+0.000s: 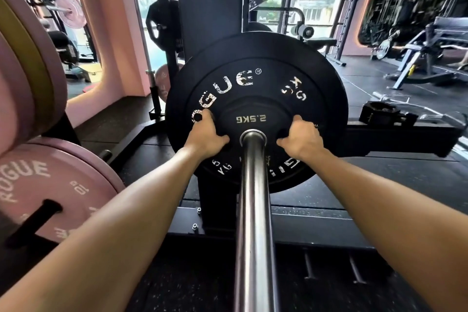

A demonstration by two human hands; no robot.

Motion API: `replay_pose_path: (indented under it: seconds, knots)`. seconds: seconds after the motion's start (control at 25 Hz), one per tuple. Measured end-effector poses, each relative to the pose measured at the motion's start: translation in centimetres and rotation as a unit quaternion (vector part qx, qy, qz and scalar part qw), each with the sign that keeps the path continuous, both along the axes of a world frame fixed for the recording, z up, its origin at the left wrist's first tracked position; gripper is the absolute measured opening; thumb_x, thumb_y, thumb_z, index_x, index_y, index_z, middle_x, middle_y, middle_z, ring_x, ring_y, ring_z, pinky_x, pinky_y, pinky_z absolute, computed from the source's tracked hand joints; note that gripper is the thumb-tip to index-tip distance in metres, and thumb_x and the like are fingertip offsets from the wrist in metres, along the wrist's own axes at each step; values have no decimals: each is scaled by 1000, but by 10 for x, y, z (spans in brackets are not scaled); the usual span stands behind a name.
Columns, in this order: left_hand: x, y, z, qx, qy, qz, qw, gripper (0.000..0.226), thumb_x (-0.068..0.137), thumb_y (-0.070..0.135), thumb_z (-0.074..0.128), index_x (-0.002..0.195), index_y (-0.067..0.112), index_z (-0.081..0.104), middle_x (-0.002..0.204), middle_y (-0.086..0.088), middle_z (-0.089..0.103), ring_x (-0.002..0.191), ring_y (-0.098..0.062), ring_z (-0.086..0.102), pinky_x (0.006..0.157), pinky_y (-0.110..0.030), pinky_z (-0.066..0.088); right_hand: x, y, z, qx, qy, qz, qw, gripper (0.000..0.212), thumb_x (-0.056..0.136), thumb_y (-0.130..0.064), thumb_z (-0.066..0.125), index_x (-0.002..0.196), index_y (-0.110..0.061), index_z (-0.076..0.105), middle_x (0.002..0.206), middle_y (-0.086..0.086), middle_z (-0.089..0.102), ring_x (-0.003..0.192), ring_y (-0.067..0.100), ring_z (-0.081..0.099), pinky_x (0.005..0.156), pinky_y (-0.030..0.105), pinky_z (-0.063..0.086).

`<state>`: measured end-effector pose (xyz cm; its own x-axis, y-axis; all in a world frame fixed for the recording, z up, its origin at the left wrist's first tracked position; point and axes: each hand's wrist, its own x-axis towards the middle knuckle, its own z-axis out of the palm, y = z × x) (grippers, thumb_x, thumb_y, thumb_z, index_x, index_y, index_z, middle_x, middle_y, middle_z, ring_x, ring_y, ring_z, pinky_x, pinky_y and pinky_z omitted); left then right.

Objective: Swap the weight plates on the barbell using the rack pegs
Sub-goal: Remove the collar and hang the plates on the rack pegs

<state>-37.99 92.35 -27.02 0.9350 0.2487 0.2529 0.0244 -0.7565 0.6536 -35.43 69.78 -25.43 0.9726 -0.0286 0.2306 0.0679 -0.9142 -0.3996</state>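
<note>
Small black 2.5 kg plate sits on steel barbell sleeve, flat against larger black 5 kg Rogue bumper plate behind it. Left hand grips small plate's left edge, fingers curled round rim, thumb on its face. Right hand grips right edge likewise. Both forearms stretch forward either side of sleeve. Left of view: pink Rogue bumper plate on dark rack peg, more pink and yellow plates above it. Black clamp collar lies on rack base at right.
</note>
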Motion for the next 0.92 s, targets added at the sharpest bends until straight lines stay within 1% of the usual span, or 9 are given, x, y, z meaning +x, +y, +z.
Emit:
replay_pose_path:
  seconds: [0.12, 0.2, 0.28, 0.4, 0.56, 0.64, 0.76, 0.8, 0.92]
  knots:
    - [1, -6, 2, 24, 6, 25, 999, 48, 80, 22, 75, 113, 13, 41, 103, -11, 56, 104, -36, 58, 77, -29, 34, -3, -4, 2, 20, 23, 0, 1000, 43, 80, -28, 73, 112, -15, 48, 104, 10, 62, 94, 34, 58, 70, 33, 38]
    - [-4, -4, 6, 50, 37, 30, 998, 52, 78, 27, 76, 122, 12, 51, 114, -15, 63, 110, -38, 59, 80, -30, 41, -4, -6, 8, 13, 29, 0, 1000, 45, 76, -28, 73, 116, -19, 53, 102, 6, 60, 98, 33, 59, 71, 32, 38]
    - [-18, -2, 9, 56, 73, 4, 996, 51, 76, 26, 74, 123, 16, 57, 111, -16, 68, 104, -37, 64, 88, -34, 51, -12, -6, 10, -1, 19, -2, 1000, 49, 76, -27, 68, 123, -23, 56, 109, 8, 62, 106, 35, 60, 74, 33, 42]
    - [-44, -9, 10, 84, 44, -9, 995, 46, 77, 15, 66, 122, 17, 56, 106, -15, 67, 103, -39, 62, 90, -41, 52, -33, -10, 3, 21, 38, -13, 999, 61, 76, -26, 63, 136, -26, 53, 126, 11, 60, 114, 36, 57, 89, 37, 47]
    - [-88, -25, 8, 83, 8, 16, 996, 51, 80, 4, 52, 128, 18, 51, 111, -20, 60, 107, -44, 56, 87, -42, 47, -73, -17, -11, 119, 52, -16, 991, 55, 76, -20, 60, 131, -20, 57, 128, 13, 58, 113, 37, 57, 95, 38, 48]
    - [-117, -29, 5, 73, -4, 21, 997, 52, 80, 3, 51, 130, 20, 52, 113, -20, 62, 105, -45, 58, 86, -41, 49, -99, -19, -13, 153, 44, -12, 987, 46, 76, -17, 60, 123, -18, 61, 122, 14, 61, 108, 37, 59, 91, 35, 49]
    - [-165, -34, -2, 52, -22, 26, 998, 50, 80, 3, 51, 127, 19, 54, 110, -19, 63, 102, -45, 58, 83, -39, 47, -147, -23, -10, 179, 41, 8, 983, 26, 76, -13, 61, 100, -20, 66, 108, 12, 67, 91, 34, 64, 65, 27, 53]
    - [-179, -35, -4, 50, -25, 27, 998, 49, 80, 4, 51, 126, 19, 54, 109, -18, 63, 102, -46, 58, 83, -38, 46, -162, -25, -10, 185, 40, 13, 982, 22, 76, -12, 61, 95, -19, 66, 104, 12, 68, 87, 34, 66, 60, 28, 55]
    - [-221, -39, -4, 55, -33, 22, 998, 47, 79, 5, 51, 124, 20, 54, 103, -16, 62, 100, -46, 59, 79, -37, 44, -210, -29, -12, 195, 40, 21, 980, 19, 77, -11, 59, 94, -14, 66, 99, 13, 68, 83, 37, 68, 61, 42, 62]
